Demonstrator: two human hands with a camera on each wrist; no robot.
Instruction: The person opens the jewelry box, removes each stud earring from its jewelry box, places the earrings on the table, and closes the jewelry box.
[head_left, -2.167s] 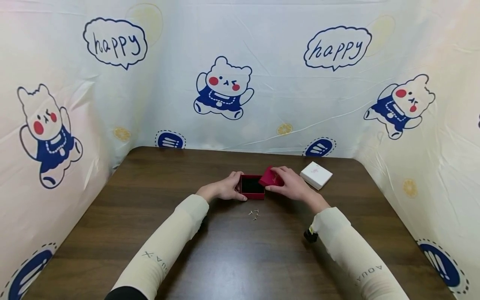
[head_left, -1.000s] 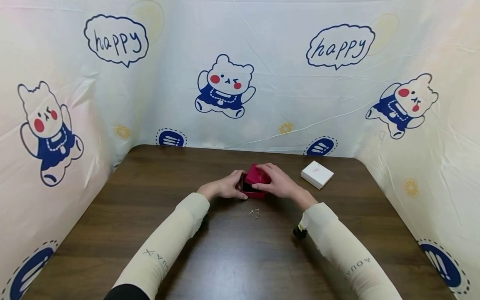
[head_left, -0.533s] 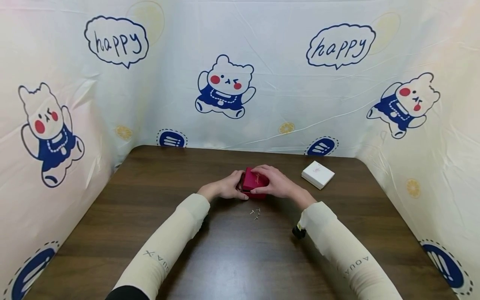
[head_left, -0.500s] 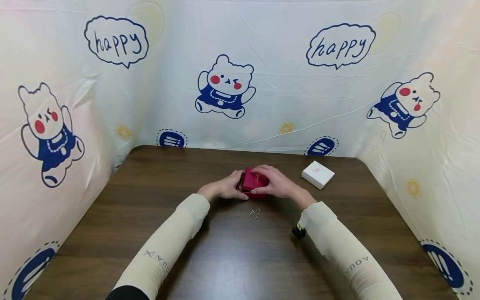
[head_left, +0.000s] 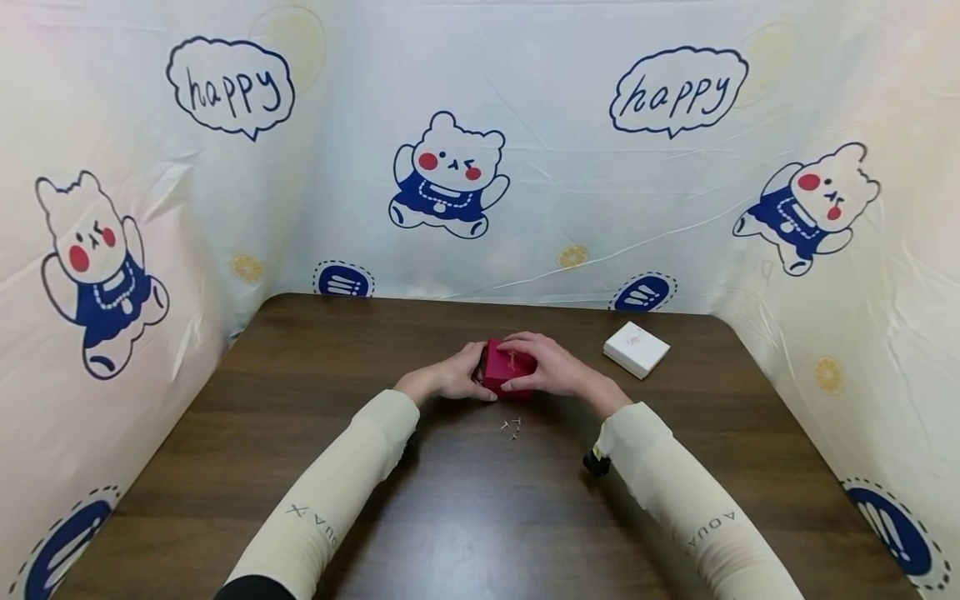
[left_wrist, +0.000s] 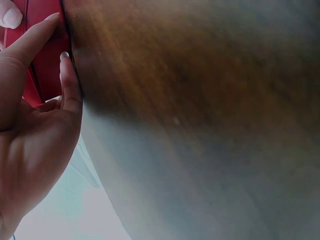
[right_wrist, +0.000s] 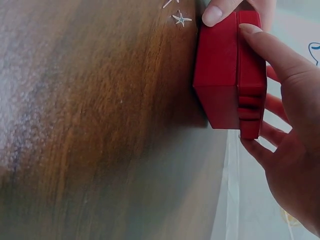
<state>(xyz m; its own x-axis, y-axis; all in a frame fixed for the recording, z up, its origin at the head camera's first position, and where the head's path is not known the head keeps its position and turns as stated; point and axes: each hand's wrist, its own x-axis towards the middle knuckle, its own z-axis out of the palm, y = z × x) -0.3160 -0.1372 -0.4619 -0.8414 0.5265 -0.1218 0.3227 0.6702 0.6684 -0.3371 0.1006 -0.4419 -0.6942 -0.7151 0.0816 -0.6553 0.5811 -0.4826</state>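
A red gift box (head_left: 504, 375) stands on the table with its red lid (right_wrist: 250, 70) over its base (right_wrist: 216, 60); a thin seam shows between them in the right wrist view. My left hand (head_left: 455, 372) grips the base from the left side, thumb at the near face. From the right, my right hand (head_left: 553, 367) holds the lid, thumb on its near edge and fingers across the top. Several small metallic starfish-shaped pieces (right_wrist: 181, 20) lie on the wood just in front of the box. The box's inside is hidden.
A white box (head_left: 636, 350) with faint print on top rests at the back right of the brown table (head_left: 315, 350). Printed fabric (head_left: 555, 192) hangs behind and at both sides. A small black device (head_left: 597, 462) is at my right cuff.
My right hand has carried the lid leftward and lowered it onto the base, covering the black interior. My left hand has kept its grip on the base.
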